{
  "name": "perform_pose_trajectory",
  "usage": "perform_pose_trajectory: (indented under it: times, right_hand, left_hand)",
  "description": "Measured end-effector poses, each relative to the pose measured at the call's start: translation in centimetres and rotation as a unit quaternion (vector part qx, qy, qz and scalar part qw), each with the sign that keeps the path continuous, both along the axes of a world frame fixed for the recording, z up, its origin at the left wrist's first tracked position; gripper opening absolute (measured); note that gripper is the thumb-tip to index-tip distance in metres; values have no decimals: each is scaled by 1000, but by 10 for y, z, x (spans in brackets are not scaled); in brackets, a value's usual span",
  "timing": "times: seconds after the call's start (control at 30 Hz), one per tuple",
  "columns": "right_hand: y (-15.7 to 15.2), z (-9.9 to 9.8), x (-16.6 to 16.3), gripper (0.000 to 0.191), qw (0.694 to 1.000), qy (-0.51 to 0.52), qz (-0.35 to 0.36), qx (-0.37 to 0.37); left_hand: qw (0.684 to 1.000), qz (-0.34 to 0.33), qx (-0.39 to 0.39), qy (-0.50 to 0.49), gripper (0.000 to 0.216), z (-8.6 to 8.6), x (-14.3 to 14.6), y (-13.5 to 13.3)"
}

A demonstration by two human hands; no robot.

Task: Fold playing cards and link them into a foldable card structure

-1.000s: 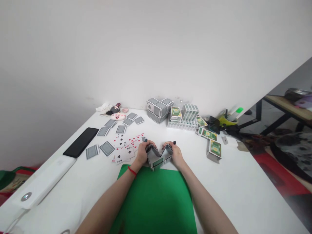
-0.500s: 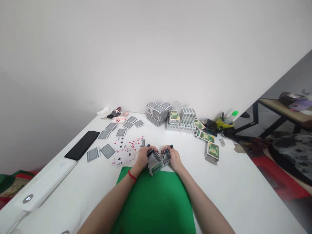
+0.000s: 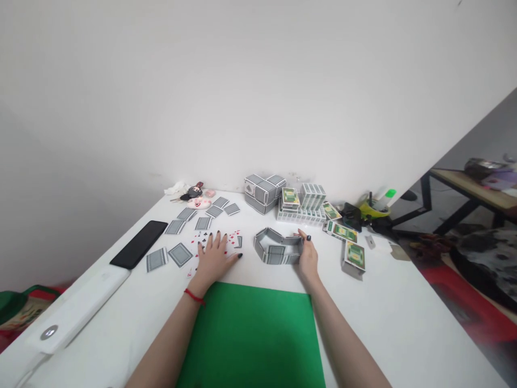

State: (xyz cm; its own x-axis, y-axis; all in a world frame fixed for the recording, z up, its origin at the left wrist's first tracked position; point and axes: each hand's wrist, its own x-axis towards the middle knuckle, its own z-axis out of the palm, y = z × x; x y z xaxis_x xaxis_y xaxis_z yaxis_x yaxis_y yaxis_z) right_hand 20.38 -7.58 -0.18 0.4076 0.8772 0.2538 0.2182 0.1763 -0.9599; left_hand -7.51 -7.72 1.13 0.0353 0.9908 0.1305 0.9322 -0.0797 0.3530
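My left hand (image 3: 212, 257) lies with its fingers spread over several face-up playing cards (image 3: 233, 236), hiding part of them. To its right, a hollow ring of folded playing cards (image 3: 277, 255), grey backs outward, stands on the white table. My right hand (image 3: 308, 257) grips the right end of this ring, thumb and fingers closed about its wall. A green sheet (image 3: 252, 334) lies between my forearms. Face-down cards (image 3: 180, 254) are scattered left of and beyond my left hand.
At the back stands a block built of cards (image 3: 262, 193), beside stacked card boxes (image 3: 301, 214). More card boxes (image 3: 354, 256) lie to the right. A black phone (image 3: 139, 243) and a long white device (image 3: 86, 307) line the left edge. A wall closes off the far side.
My left hand has let go of the card piece and moved left onto the face-up cards, opening out. The card ring now stands on the table, slightly farther away, with my right hand on it.
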Motion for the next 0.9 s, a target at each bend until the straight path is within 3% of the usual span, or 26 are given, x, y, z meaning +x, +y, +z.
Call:
perform_pose_trajectory:
  times: [0.13, 0.2, 0.3, 0.37, 0.47, 0.53, 0.67, 0.8, 0.9]
  right_hand:
    - [-3, 0, 0, 58, 1000, -2, 16, -9]
    - [-4, 0, 1, 58, 1000, -2, 17, -12]
    - [-3, -1, 2, 60, 1000, 4, 23, -21]
    - [-2, -1, 3, 61, 999, 16, 41, -31]
    - [0, -1, 3, 61, 996, 32, 72, -43]
    - [0, 0, 4, 60, 996, 33, 77, -44]
    - [2, 1, 6, 60, 997, 17, 71, -32]
    - [5, -1, 9, 61, 995, 23, 93, -40]
    - [8, -2, 13, 63, 990, 24, 126, -53]
  left_hand:
    - [994, -106, 16, -18, 48, -8, 4, 2]
    - [992, -111, 45, -46, 44, -8, 5, 7]
    - [992, -29, 114, -47, 41, -1, -3, 23]
    - [986, 74, 147, -16, 46, 5, -12, 38]
    - [975, 189, 114, 17, 60, 12, -27, 61]
    - [977, 198, 82, 13, 53, 15, -34, 72]
    - [985, 156, 78, 11, 50, 24, -33, 77]
    - [990, 86, 103, -36, 58, 36, -18, 58]
    - [997, -14, 22, -67, 63, 38, -2, 34]
